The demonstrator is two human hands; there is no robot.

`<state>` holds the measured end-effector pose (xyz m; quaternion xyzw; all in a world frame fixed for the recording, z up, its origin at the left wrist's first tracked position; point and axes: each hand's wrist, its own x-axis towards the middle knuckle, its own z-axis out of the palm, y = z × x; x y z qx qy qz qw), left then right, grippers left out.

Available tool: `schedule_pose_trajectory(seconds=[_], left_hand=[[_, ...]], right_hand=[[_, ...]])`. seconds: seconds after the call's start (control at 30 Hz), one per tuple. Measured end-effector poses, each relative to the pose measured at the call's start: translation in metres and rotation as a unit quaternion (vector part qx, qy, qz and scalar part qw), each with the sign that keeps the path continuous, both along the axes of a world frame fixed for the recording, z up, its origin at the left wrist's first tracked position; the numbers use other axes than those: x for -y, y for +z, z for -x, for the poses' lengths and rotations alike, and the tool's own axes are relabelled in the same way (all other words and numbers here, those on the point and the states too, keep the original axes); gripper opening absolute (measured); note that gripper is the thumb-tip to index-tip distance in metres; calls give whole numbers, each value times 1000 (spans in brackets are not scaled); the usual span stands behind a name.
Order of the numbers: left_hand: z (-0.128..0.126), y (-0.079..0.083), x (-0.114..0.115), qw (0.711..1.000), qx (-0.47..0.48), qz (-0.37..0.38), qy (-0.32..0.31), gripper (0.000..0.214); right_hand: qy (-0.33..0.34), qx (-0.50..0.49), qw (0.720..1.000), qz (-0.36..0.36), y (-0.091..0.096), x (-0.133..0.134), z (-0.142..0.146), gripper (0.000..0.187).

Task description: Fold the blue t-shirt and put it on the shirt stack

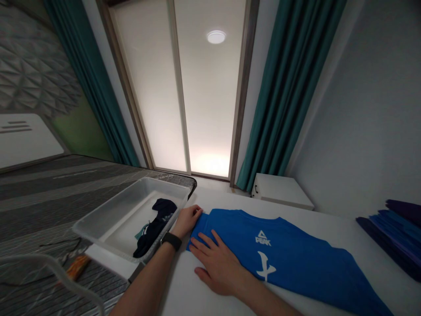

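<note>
A blue T-shirt (296, 254) with white PEAK lettering and a white character lies spread flat on the white table (187, 289). My left hand (187, 219), with a dark watch on its wrist, is at the shirt's left end; its fingers are curled closed on the upper corner of the sleeve. My right hand (219, 265) lies palm down with fingers spread, its fingertips on the left part of the shirt and its thumb over the bare tabletop.
Left of my arms stands a translucent plastic bin (108, 204) holding dark clothing (156, 226). A stack of folded dark and blue garments (394, 232) lies at the right. Beyond the table are a white cabinet (283, 191) and frosted sliding doors (210, 109) between teal curtains.
</note>
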<state>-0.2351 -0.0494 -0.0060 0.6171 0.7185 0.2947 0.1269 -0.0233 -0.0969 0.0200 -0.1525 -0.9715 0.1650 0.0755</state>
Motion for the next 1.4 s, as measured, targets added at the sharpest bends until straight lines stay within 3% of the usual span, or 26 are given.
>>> schedule_pose_trajectory(seconds=[0.4,0.57,0.67,0.77,0.9,1.0,1.17,1.4], left_hand=[[-4,-6,-2,1000,-26,-10,4,17],[-2,-2,0,1000,-12,-14,8,23],[-5,6,4,999,-11,-38,13,27],[-18,17,15,993,-61,-100,-10,27],[-47,23,34,978,-136,-123,-103,34],[-63,11,42,965,-190,-103,-151,47],[-66,-10,42,953,-257,-49,-151,59],[-63,-13,41,950,-278,-38,-138,60]], right_hand=[[4,12,1000,7,-4,0,2,55],[-3,9,999,38,5,-2,1,56],[-42,-14,998,38,17,-19,-8,53],[-112,-31,993,12,23,-55,-27,48],[-217,-1,976,-16,7,-108,-64,46],[-284,38,958,-27,-16,-129,-84,51],[-349,109,931,-14,-38,-131,-94,61],[-364,108,925,-23,-34,-127,-90,62]])
